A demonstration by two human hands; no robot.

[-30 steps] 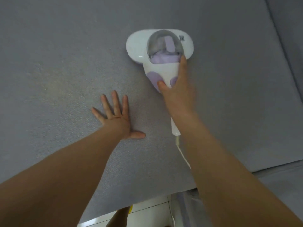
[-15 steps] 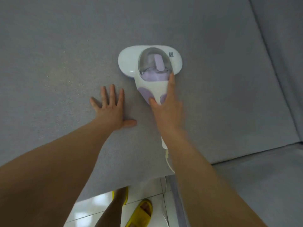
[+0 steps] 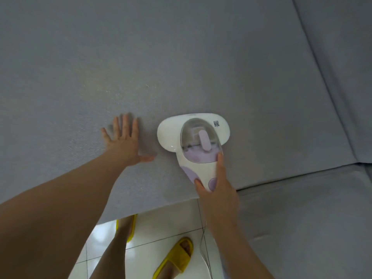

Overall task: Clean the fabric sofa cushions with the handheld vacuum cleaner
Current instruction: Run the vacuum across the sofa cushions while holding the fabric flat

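Vacuum: handheld vacuum cleaner, white and lilac, flat on grey sofa cushion near its front edge.
Right hand: grip wrapped around the handle.
Left hand: fingers spread, flat on cushion.
Floor: yellow slippers, white tiles.

The left hand is lying flat, palm down, with its fingers straight and spread and the thumb pointing right; its bare forearm is reaching in from the lower left. The right hand is gripping the vacuum, index finger stretched along its top, thumb pressing its left side, forearm coming up from the lower right.
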